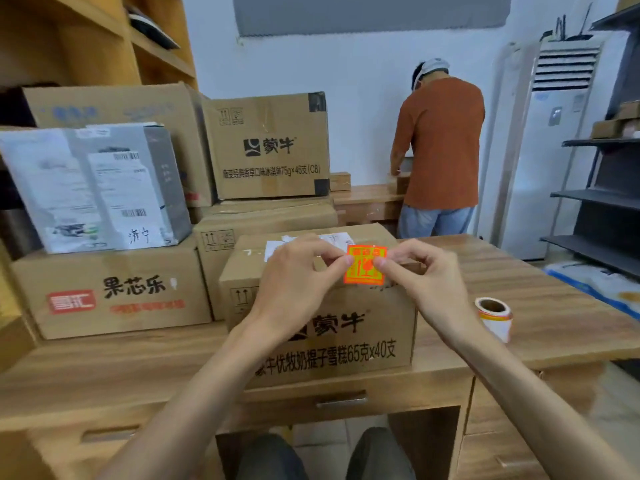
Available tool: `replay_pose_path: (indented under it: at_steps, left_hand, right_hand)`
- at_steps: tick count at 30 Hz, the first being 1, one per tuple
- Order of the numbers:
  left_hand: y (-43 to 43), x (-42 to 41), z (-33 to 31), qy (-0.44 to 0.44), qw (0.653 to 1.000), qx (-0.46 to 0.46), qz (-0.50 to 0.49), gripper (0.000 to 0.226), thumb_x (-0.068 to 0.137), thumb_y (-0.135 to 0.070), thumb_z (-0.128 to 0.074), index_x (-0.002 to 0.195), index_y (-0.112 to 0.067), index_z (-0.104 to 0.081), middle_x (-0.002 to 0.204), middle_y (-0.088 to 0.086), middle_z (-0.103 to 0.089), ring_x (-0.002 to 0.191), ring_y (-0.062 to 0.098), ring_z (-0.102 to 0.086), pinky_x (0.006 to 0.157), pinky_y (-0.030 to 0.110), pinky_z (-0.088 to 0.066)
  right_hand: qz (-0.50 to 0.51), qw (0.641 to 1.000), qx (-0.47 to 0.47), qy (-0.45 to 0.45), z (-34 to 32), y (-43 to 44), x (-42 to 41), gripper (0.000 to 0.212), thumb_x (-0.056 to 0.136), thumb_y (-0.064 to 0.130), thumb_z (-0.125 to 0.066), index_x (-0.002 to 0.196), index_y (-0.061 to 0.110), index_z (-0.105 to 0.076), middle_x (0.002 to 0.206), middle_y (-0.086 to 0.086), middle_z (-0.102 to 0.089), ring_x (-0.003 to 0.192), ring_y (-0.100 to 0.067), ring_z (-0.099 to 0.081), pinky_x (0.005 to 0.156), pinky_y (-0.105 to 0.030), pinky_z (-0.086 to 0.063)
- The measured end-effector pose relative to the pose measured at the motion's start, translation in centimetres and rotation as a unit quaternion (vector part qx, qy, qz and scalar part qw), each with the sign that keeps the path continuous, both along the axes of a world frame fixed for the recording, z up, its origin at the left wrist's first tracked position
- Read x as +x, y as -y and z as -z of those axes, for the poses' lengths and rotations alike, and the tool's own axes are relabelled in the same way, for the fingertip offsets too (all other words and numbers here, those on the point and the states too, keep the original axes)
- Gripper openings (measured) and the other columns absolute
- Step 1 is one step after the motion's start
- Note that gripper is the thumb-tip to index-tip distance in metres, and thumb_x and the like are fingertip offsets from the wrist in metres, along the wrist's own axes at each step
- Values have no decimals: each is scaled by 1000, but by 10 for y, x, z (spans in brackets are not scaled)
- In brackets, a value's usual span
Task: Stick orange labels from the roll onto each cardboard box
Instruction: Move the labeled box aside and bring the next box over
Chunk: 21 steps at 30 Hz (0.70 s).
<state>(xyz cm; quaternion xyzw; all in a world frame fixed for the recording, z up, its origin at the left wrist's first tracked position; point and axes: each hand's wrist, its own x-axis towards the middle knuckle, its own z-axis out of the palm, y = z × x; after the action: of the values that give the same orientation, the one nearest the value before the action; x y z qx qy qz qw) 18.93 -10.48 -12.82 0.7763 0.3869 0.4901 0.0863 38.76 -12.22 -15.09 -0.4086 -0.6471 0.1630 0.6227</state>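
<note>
Wood-grain worktop (pixel 104 368), drawer front nearest the camera, seated view. Both hands are up over the near cardboard box (pixel 346 334). Left hand (pixel 298 275) and right hand (pixel 426 271) each pinch a side edge of one orange label (pixel 365 265) between thumb and fingertip, other fingers curled clear. Label is off the roll, held flat and facing the camera just above the box's top front edge, not visibly stuck down yet. The two-sided pinch probably keeps it taut and the adhesive off the fingers while lining up. Roll (pixel 493 317) sits core-up on the worktop just right of that box, handy for the next peel. Further left, a red-logo box (pixel 110 292) carries a grey-wrapped parcel (pixel 93 188). More boxes are stacked behind, back box (pixel 270 147) on top. No orange label shows on any of them, so likely plenty left. Far back, another person (pixel 440 143) faces away near a floor-standing air conditioner (pixel 554 150).
</note>
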Motion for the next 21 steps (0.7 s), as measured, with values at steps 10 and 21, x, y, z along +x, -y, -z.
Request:
replay_pose_path:
  at_steps: [10, 21]
  left_hand:
    - [3, -88, 32, 19, 995, -16, -100, 10, 86, -41, -77, 78, -34, -80, 81, -24, -67, 67, 0, -54, 62, 28, -36]
    - [2, -125, 56, 61, 991, -27, -120, 5, 86, -32, -78, 84, -30, -82, 78, -15, -69, 68, -3, -55, 63, 23, -35]
  right_hand:
    - [60, 986, 37, 151, 21, -10, -80, 13, 83, 38, -76, 77, 28, -71, 78, 13, -55, 74, -4, -56, 64, -26, -41]
    - [141, 966, 75, 205, 39, -20, -135, 16, 84, 40, -76, 79, 25, -72, 80, 9, -50, 80, -12, -47, 75, -36, -38]
